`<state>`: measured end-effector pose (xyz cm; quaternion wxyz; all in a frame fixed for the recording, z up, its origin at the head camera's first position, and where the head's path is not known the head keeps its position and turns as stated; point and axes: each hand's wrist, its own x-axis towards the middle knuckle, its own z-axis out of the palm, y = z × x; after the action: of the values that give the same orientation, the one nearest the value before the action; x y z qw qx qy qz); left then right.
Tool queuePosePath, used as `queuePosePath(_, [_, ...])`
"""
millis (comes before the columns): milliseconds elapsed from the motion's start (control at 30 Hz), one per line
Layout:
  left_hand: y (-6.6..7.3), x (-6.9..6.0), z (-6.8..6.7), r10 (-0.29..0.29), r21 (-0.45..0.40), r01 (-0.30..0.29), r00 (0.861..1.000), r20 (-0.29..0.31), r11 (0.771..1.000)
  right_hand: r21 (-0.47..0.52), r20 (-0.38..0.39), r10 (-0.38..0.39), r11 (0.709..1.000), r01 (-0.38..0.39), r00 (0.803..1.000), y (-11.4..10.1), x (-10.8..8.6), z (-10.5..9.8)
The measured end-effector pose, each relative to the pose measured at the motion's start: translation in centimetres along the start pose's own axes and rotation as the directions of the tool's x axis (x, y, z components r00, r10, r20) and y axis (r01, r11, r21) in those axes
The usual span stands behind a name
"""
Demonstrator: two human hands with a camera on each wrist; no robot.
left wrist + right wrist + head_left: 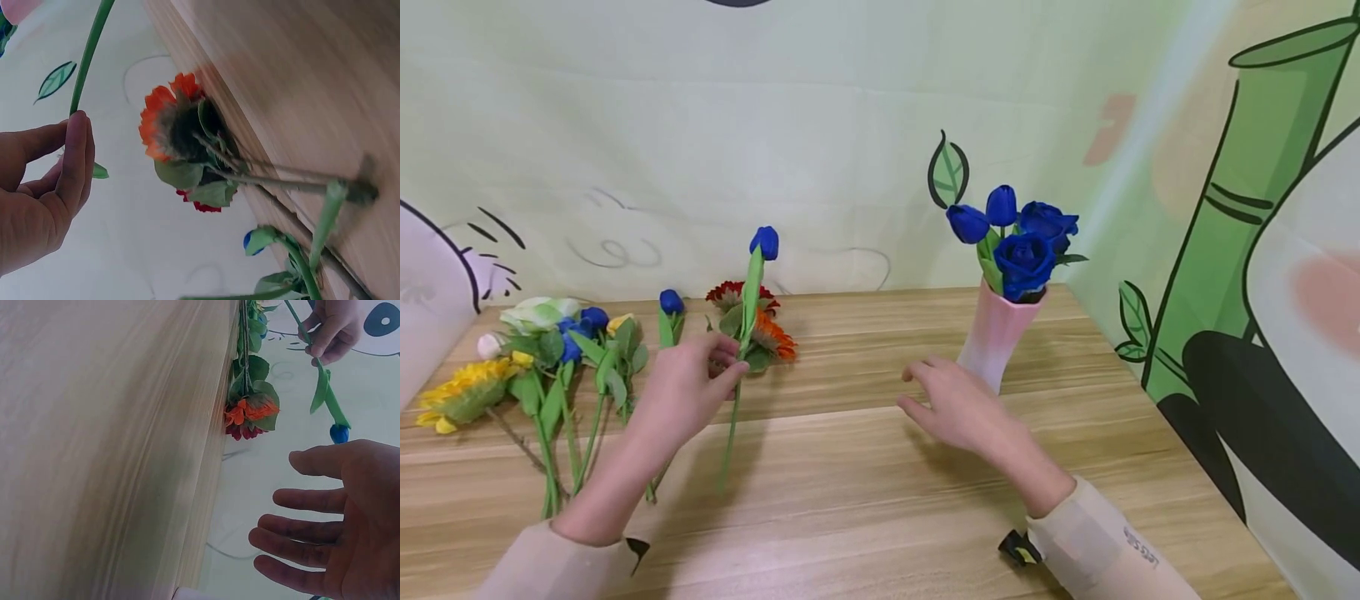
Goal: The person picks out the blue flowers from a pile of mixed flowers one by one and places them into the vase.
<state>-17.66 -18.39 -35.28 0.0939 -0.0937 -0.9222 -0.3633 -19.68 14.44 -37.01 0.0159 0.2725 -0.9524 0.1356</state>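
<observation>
Wooden tabletop (850, 517) below, the left hand (688, 383) pinches a tulip (751, 302) (blue).

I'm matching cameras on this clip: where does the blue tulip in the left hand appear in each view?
Head: the blue tulip is left of centre, bloom uppermost, held by the left hand.
Left wrist: upper left, its stem running from the top edge to the fingers; bloom not seen.
Right wrist: upper right, bloom pointing down the picture.
Shared landmark: the orange flower, visible in all three.
</observation>
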Motion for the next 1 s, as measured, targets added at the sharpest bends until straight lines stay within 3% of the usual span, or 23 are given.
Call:
queuePosePath(433, [1.4, -0.3, 1.3, 0.0, -0.081, 0.004, 0.999, 0.043, 0.997, 0.053, -0.027, -0.033, 0.998, 0.034, 0.999, -0.5, 0.4, 0.3])
queuePosePath(700, [2.3, -0.5, 2.7, 0.023, -0.206, -0.011, 0.998, 0.056, 0.979, 0.071, -0.053, -0.056, 0.996, 0.059, 0.997, -1.3, 0.8, 0.3])
queuePosePath(1000, [3.6, -0.9, 4.2, 0.008, -0.292, 0.012, 0.998, 0.068, 0.956, 0.145, -0.147, -0.101, 0.982, 0.123, 0.984, -2.4, 1.2, 0.4])
